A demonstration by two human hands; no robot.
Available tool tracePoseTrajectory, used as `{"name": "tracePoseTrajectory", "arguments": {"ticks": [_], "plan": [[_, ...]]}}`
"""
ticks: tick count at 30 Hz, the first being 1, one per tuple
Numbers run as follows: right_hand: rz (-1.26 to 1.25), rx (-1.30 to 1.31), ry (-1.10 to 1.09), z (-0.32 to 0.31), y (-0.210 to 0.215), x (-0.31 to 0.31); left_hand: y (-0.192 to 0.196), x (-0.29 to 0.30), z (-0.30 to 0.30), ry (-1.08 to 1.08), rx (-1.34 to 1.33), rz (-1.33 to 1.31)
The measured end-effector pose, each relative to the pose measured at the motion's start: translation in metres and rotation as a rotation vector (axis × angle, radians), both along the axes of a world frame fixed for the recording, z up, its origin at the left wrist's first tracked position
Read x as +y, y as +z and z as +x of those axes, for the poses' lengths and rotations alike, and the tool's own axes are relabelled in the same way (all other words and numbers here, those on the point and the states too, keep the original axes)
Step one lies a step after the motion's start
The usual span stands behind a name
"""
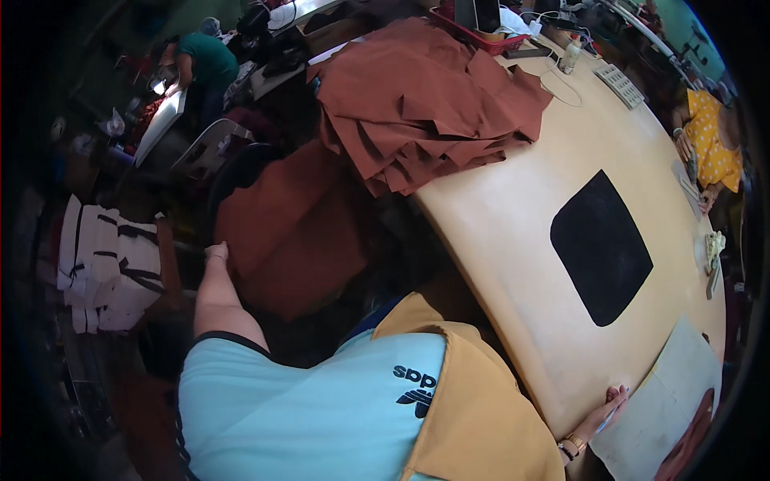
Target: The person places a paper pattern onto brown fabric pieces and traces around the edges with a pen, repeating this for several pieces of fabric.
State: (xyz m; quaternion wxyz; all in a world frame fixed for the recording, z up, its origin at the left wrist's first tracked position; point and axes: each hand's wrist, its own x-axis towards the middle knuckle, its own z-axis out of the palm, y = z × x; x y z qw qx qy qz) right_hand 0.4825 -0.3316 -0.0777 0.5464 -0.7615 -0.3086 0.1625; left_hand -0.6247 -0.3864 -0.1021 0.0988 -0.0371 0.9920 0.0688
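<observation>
At the left, my left hand (pixel 216 250) is closed on the edge of a large reddish-brown fabric piece (pixel 293 240), which hangs beside the table; its fingers are partly hidden. My right hand (pixel 600 413) rests by the table's near edge, closed round a slim, pale, pen-like stick (pixel 607 418). Close to that hand lies a grey-green sheet (pixel 662 397). A black panel with rounded corners (pixel 601 248) lies flat on the cream table (pixel 497 216). Beyond it, a big heap of reddish-brown fabric pieces (pixel 429 96) covers the table's far left end.
A person in a yellow dotted top (pixel 714 140) stands across the table. Along its far side are a red basket (pixel 501 46), a small bottle (pixel 570 54) and a grey keypad-like device (pixel 620 86). Bundled white pieces (pixel 108 264) sit at left; a person in green (pixel 207 64) bends over behind.
</observation>
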Motion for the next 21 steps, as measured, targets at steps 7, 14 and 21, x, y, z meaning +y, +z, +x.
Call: {"name": "tracePoseTrajectory", "arguments": {"ticks": [7,14,21], "plan": [[0.039,-0.05,0.012,-0.001,-0.002,0.001,0.102,0.25,0.171,-1.252,0.73,0.741],[-0.015,-0.154,0.009,-0.012,0.005,0.002,0.191,0.348,0.292,-1.602,0.533,0.26],[0.113,-0.012,-0.027,-0.058,0.036,0.014,0.22,0.412,0.406,-1.804,0.545,1.23]]}}
